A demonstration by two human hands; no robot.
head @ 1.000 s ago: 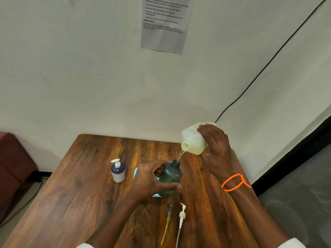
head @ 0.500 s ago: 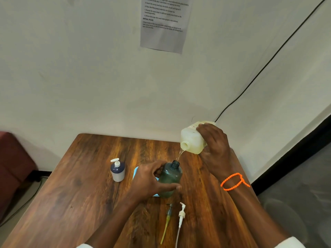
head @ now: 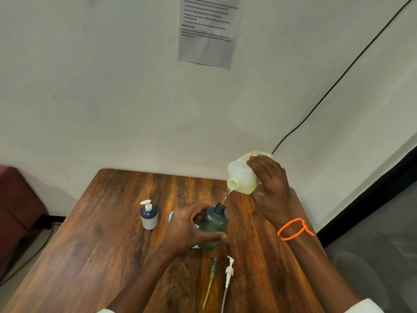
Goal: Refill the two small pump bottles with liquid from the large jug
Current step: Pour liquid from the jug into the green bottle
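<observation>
The right hand [head: 269, 184] holds the big jug [head: 242, 175] tipped on its side, up and to the right of the green bottle [head: 214, 227], which the left hand [head: 189, 229] holds standing on the desk [head: 108, 233], mouth under the thin stream [head: 226, 195].

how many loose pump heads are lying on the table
2: a dark pump head with a yellowish tube, and a white pump head right beside it, both near the table's front edge.

Wall notice [head: 208, 30] text blurred and top cropped, blue item [head: 172, 216] mostly behind left hand [head: 187, 229]
</observation>
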